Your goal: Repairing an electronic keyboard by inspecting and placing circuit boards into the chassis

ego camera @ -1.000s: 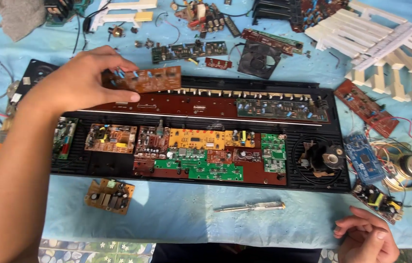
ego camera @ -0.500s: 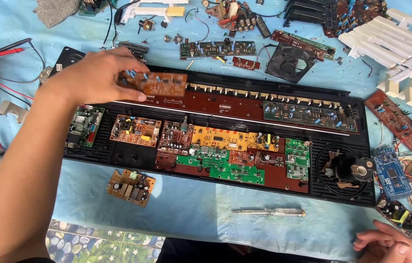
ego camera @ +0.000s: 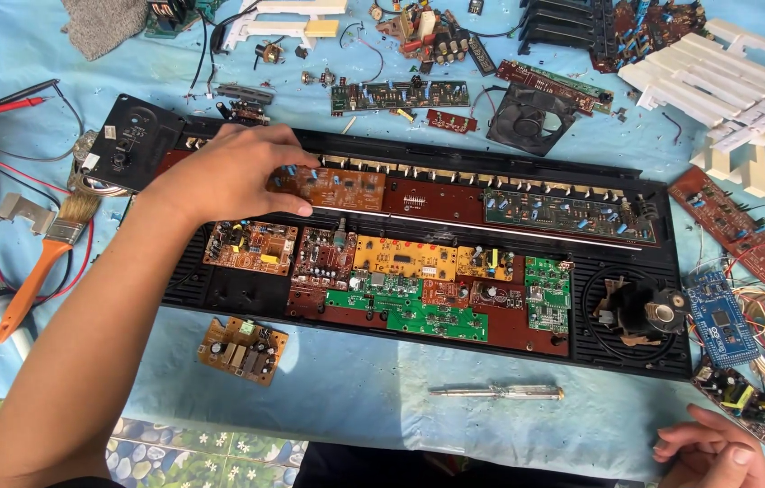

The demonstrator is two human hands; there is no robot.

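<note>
Left hand grip pinches brown circuit board at black case's rear edge; right hand rests released.

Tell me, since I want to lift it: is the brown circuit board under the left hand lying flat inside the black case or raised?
Lying in: the brown circuit board sits level in the black case, left hand on its left end.

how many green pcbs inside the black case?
3, as far as shows. A long green board at the bottom centre, a smaller green board to its right, and a dark green strip board at upper right. Others may be hidden.
</note>
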